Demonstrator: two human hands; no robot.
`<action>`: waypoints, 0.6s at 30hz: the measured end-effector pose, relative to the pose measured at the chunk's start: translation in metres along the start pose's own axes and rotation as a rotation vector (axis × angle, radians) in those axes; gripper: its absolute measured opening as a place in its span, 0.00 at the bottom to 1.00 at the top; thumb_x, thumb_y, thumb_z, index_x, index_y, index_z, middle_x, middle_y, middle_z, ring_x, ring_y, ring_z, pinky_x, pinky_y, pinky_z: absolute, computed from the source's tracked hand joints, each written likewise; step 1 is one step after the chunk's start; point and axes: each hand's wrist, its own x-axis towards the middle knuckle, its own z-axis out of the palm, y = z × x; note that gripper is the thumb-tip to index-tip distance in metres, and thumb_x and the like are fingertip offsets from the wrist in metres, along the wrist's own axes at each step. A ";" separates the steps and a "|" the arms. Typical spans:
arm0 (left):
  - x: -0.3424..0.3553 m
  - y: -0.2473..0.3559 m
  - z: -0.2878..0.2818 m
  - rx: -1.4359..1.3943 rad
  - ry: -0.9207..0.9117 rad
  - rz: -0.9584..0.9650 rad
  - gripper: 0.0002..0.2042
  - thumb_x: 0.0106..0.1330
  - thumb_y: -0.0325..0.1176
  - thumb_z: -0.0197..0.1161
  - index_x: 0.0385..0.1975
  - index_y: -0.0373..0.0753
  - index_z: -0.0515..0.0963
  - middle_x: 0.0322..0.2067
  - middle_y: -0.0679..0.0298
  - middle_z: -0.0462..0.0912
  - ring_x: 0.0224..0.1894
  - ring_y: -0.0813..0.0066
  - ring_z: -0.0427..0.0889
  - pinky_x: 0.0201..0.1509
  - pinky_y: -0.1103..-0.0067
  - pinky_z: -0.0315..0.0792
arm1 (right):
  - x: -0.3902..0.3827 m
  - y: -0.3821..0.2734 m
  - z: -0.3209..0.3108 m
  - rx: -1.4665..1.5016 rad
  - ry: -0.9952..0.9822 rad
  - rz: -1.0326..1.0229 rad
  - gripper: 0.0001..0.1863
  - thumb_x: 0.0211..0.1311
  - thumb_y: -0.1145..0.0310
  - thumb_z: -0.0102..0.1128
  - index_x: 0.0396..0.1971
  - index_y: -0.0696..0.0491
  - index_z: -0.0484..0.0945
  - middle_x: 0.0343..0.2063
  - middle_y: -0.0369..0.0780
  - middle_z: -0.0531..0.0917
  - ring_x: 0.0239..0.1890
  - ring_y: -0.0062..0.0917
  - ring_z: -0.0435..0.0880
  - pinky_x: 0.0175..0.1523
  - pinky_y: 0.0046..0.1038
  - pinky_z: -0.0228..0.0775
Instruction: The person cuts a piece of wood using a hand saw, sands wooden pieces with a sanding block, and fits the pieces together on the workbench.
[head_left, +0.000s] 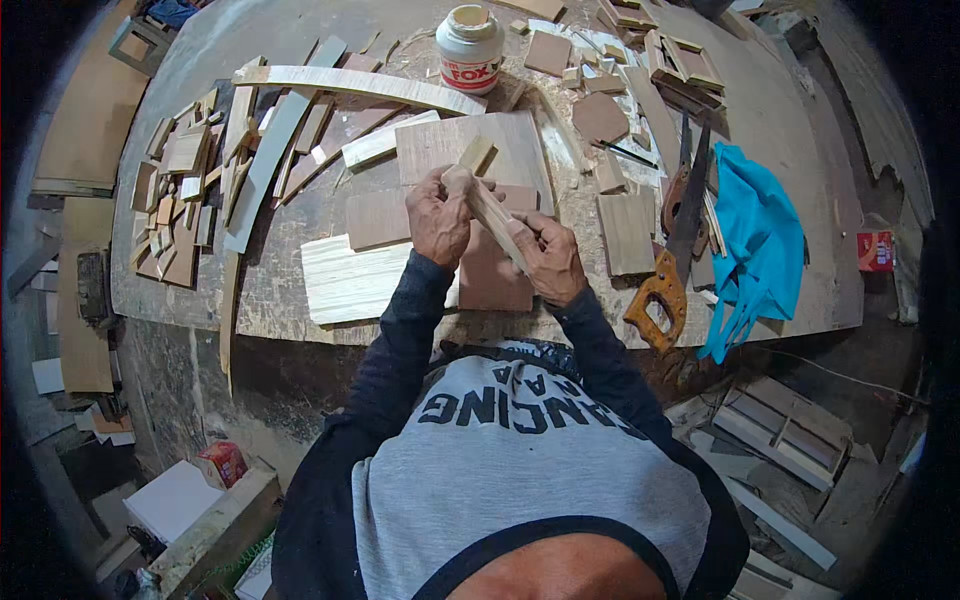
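Observation:
A narrow strip of wood (492, 217) slants between my two hands above the workbench. My left hand (440, 222) is closed round its upper end, with a short pale wood piece (478, 155) just past the fingertips; whether the two are joined I cannot tell. Lower down, my right hand (553, 262) grips the strip between thumb and fingers. Beneath my hands lie flat boards: a reddish-brown board (497, 285), a large light brown panel (512, 140) and a white-streaked board (350, 280) at the left.
A white glue jar (470, 50) stands open at the back. Wood offcuts (185, 160) pile up at the left, more at the back right. A handsaw (660, 300) and a turquoise cloth bag (755, 240) lie at the right. A thin strip (229, 310) juts past the bench's front edge.

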 end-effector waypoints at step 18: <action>0.022 -0.003 -0.081 1.191 -0.029 0.505 0.18 0.52 0.26 0.64 0.45 0.42 0.76 0.38 0.63 0.80 0.43 0.64 0.76 0.47 0.69 0.71 | 0.054 0.039 -0.028 -0.581 0.161 -0.346 0.26 0.43 0.72 0.65 0.48 0.50 0.77 0.40 0.43 0.81 0.41 0.36 0.78 0.50 0.31 0.71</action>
